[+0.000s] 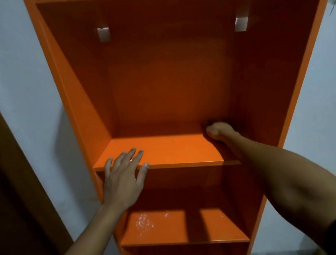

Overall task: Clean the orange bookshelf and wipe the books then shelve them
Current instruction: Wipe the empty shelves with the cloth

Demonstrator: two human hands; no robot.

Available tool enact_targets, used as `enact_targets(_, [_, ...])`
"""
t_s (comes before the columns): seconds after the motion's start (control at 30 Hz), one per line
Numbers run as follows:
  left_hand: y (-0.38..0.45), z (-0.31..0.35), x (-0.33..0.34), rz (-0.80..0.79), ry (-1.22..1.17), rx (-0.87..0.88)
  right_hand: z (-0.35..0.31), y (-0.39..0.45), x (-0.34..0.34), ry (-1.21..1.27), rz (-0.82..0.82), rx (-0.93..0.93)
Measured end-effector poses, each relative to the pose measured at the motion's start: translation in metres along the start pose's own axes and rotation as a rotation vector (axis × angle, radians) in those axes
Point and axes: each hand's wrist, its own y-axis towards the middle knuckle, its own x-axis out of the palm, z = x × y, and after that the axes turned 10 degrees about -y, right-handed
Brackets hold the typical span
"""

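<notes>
At the centre of the view stands the orange bookshelf (165,77), its upper compartment bare and no books anywhere in sight. Toward four o'clock in that compartment, the right hand (218,130) is bunched into the back right corner of the upper shelf board (175,152); something dark shows around the knuckles, likely a cloth, but shadow and blur hide whether the fingers actually grip it. At seven o'clock the left hand (123,176) lies flat over the board's front edge, fingers straight and slightly spread, thumb along the lip, apparently bracing the unit.

Down at six o'clock, the lower shelf (182,230) carries pale specks (144,221), either dust or droplets, so that level looks unwiped. Two pale brackets (103,34) sit high on the back panel at eleven and one o'clock. A pale wall (22,97) flanks the unit, with a dark brown panel (13,198) at eight o'clock.

The risk I see: pushing hard into the deep corner could rock the tall unit if the left hand eases off. Debris swept forward may also drop onto the shelf below.
</notes>
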Motion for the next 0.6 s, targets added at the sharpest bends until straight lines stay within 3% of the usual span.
enact_targets(0.27, [-0.001, -0.005, 0.002, 0.005, -0.062, 0.039, -0.067, -0.031, 0.029, -0.154, 0.073, -0.367])
enact_targets(0.47, [-0.015, -0.017, -0.019, 0.169, -0.527, 0.034, -0.089, -0.091, 0.042, -0.157, 0.037, -0.666])
enact_targets(0.6, [-0.026, -0.029, -0.031, 0.235, -0.501, 0.008, -0.086, -0.116, 0.056, -0.145, 0.226, -0.928])
